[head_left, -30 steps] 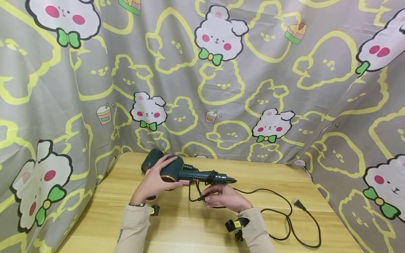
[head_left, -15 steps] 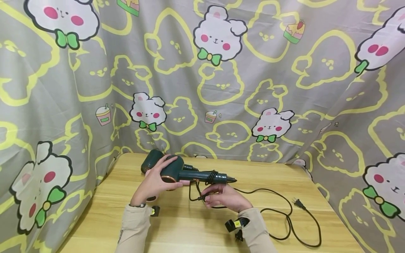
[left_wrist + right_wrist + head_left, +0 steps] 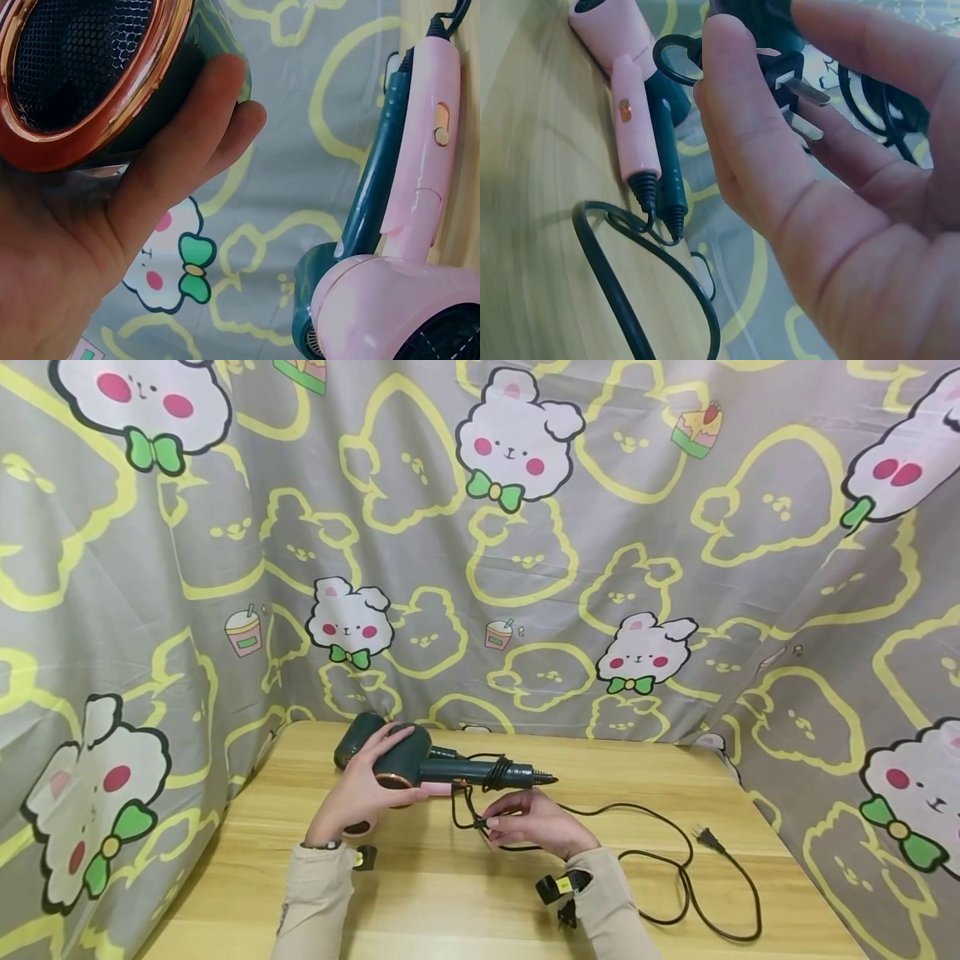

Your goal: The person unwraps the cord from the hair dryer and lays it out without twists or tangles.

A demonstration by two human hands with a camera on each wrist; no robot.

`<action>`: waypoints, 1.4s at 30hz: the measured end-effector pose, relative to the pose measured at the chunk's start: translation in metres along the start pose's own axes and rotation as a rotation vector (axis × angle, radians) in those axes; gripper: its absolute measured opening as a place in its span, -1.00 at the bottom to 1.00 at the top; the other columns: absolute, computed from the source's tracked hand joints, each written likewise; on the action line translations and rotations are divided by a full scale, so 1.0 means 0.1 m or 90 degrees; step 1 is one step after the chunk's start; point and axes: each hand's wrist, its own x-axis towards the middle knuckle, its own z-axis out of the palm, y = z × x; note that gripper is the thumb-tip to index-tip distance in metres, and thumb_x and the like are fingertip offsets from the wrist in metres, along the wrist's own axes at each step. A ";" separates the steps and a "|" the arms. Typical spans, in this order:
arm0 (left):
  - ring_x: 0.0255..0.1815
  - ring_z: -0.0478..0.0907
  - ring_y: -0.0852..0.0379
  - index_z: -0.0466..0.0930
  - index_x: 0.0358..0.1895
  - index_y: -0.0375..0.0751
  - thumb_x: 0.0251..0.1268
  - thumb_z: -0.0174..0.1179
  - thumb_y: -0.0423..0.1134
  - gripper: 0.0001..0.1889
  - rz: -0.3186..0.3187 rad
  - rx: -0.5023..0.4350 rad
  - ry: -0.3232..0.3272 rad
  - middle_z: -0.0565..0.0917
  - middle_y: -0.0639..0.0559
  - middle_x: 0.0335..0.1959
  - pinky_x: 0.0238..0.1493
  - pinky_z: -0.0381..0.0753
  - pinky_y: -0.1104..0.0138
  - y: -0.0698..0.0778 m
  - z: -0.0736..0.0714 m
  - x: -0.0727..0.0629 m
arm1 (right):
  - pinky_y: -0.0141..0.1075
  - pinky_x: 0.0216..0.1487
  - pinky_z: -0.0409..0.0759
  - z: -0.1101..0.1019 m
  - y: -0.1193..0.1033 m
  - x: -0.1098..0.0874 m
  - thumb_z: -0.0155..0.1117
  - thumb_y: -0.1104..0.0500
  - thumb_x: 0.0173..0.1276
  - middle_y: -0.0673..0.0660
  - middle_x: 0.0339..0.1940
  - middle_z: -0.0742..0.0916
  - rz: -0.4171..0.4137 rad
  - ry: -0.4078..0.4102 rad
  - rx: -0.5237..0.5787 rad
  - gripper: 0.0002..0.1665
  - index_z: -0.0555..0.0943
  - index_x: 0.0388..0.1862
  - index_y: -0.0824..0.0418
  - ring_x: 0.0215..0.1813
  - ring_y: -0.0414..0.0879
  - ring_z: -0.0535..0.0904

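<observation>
My left hand [image 3: 351, 797] grips a dark green hair dryer [image 3: 411, 758] by its barrel, its handle pointing right. Thumb and fingers wrap the barrel beside the copper-rimmed mesh end [image 3: 79, 64] in the left wrist view. Black cord [image 3: 497, 772] is wound round the handle. Just below the handle's end, my right hand [image 3: 546, 827] pinches a black two-prong plug [image 3: 786, 79] between thumb and fingers. In the right wrist view its metal prongs point back toward the palm.
Beyond the held dryer lie a pink hair dryer [image 3: 420, 142] and a second dark green one [image 3: 377, 161], side by side. A loose cord [image 3: 684, 868] curves across the wooden table's right side, with a plug [image 3: 707, 837]. Another plug [image 3: 567, 913] lies by the right sleeve. Patterned curtains [image 3: 540, 568] surround the table.
The held dryer has shifted slightly left in my left hand. A loop of the cord wound on its handle has lifted and loosened. My right hand has barely moved, its plug turned a little.
</observation>
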 end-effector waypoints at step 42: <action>0.67 0.01 -0.37 0.32 0.53 0.42 -0.05 0.61 0.18 -0.02 -0.010 -0.021 -0.028 0.09 0.04 0.71 0.33 0.44 -0.24 -0.03 -0.04 -0.03 | -0.49 -0.01 0.69 -0.55 -0.01 -0.16 0.13 0.30 0.59 -0.01 -0.10 0.75 -0.084 0.306 0.287 -0.60 0.43 0.33 0.39 -0.12 -0.28 0.75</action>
